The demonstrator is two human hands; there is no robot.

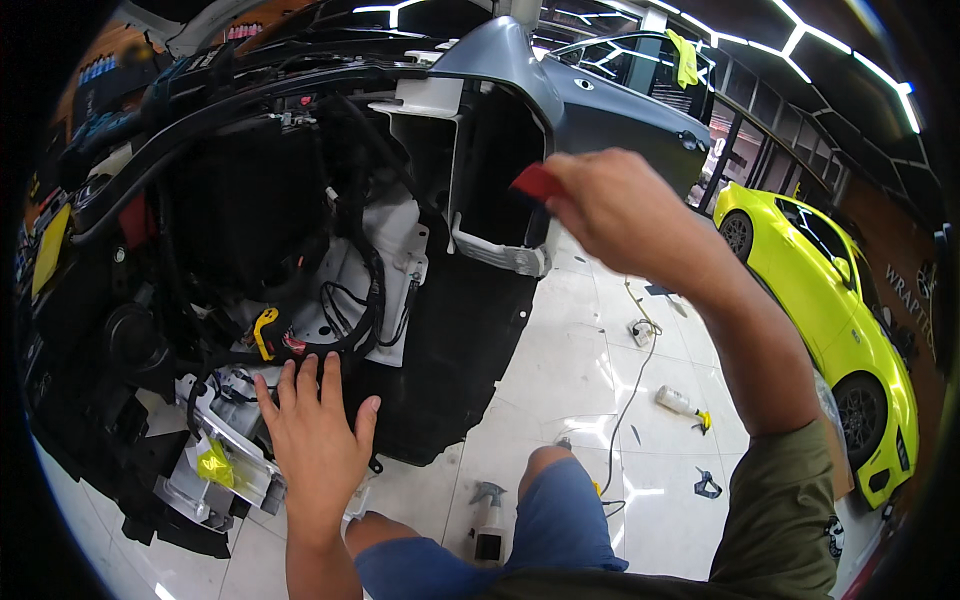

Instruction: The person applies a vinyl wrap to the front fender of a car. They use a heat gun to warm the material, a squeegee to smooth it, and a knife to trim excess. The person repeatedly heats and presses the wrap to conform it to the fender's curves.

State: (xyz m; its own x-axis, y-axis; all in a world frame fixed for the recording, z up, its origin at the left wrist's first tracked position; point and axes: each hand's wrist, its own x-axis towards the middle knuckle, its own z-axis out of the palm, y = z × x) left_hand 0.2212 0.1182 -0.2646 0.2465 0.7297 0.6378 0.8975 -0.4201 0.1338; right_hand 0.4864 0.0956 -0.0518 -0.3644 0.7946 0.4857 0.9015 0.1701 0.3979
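Note:
My right hand (pixel 622 212) is raised beside the wheel arch and pinches a small flat red squeegee (pixel 540 184), its edge pointing left. The grey fender (pixel 497 58) curves just beyond it. My left hand (pixel 318 430) is spread with its fingers stretched out, at the lower part of the stripped car front, close to a metal bracket (pixel 240 425). Whether its fingertips press on the part beneath is hard to see. A yellow connector (pixel 265 333) and black wiring (pixel 372 275) lie just past those fingers.
A black liner panel (pixel 455 350) hangs between my hands. On the tiled floor are a white spray bottle (pixel 682 407), another spray bottle (pixel 490 525), a cable (pixel 630 400) and a small black clip-like piece (pixel 707 485). A bright yellow-green car (pixel 835 290) stands at the right.

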